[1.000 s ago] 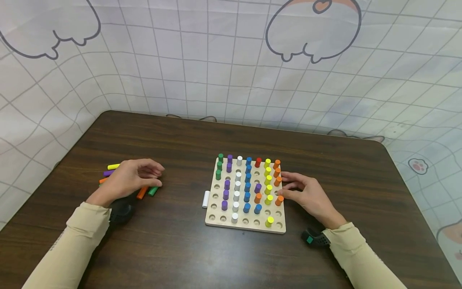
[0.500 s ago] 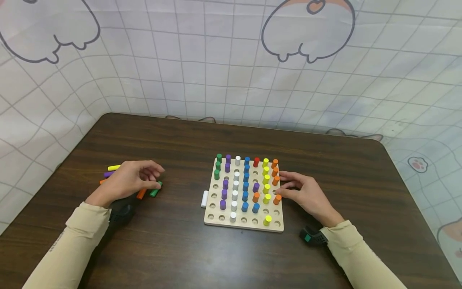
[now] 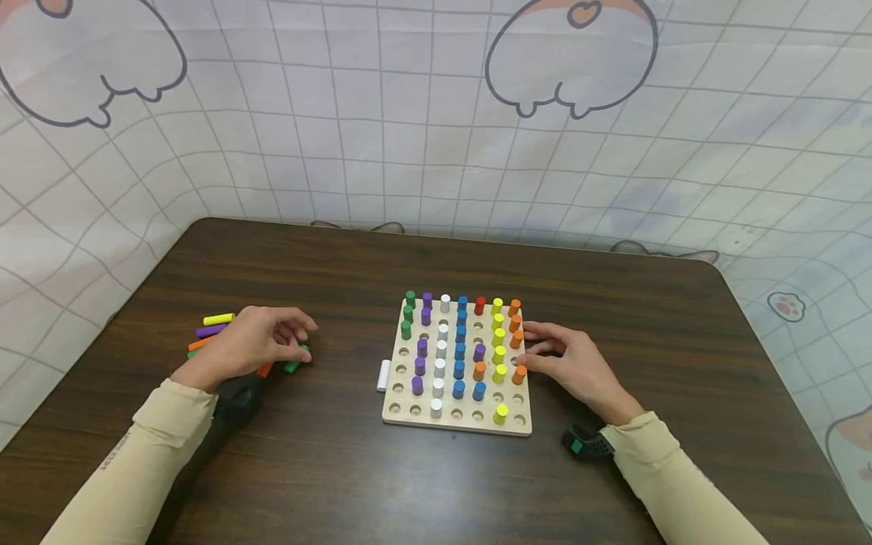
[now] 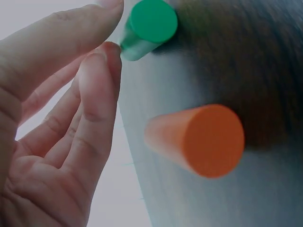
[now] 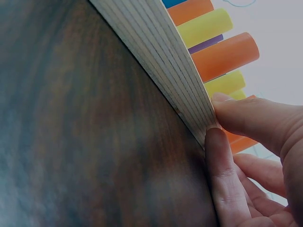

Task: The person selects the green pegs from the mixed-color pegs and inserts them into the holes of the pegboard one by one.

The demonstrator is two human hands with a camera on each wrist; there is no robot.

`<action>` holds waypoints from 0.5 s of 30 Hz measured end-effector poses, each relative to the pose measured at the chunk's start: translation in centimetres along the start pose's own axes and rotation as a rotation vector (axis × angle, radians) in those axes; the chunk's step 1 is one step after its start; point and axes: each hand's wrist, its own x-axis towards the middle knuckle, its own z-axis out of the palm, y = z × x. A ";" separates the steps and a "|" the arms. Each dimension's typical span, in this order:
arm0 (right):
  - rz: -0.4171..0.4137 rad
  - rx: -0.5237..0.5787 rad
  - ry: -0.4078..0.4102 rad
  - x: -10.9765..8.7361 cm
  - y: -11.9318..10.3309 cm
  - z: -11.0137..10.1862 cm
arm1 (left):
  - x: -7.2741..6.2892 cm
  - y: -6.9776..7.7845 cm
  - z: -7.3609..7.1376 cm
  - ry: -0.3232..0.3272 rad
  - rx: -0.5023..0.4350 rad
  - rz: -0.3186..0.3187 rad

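Note:
In the head view, my left hand [image 3: 262,341] is at the left, its thumb and fingertips at a short green peg [image 3: 293,366] lying on the table. The left wrist view shows thumb and a finger pinching close at the far end of this green peg [image 4: 154,21]. Beside it lies an orange peg [image 4: 213,142], apart from the fingers. My right hand [image 3: 575,367] holds the right edge of a wooden pegboard [image 3: 415,418]. In the right wrist view, the thumb lies over the board's top edge and a finger presses its side [image 5: 156,66].
Columns of coloured pegs stand in the board, among bare holes. A white peg [image 3: 384,375] lies against its left edge. Yellow [image 3: 219,319] and purple pegs [image 3: 210,331] lie behind my left hand, with others partly hidden. A patterned cloth [image 3: 341,151] hangs behind the table.
The green peg has shifted right and turned slightly, away from the orange one, and my left hand has moved a little right with it. My right hand stays at the board's edge.

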 end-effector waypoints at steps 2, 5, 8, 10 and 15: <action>-0.006 -0.003 -0.001 0.1 0.1 0.0 | -0.2 0.0 -0.1 -0.006 -0.005 -0.003; -0.009 0.002 -0.003 0.1 0.2 0.0 | -0.4 0.0 -0.2 -0.009 -0.007 -0.008; -0.010 0.005 -0.005 0.1 0.1 0.0 | -0.5 -0.1 -0.4 -0.016 -0.008 -0.011; -0.005 0.002 -0.003 0.1 0.1 0.0 | -0.6 -0.1 -0.4 -0.024 -0.013 -0.012; 0.003 -0.006 0.002 0.0 0.1 0.0 | -0.5 0.0 -0.2 -0.045 -0.028 -0.013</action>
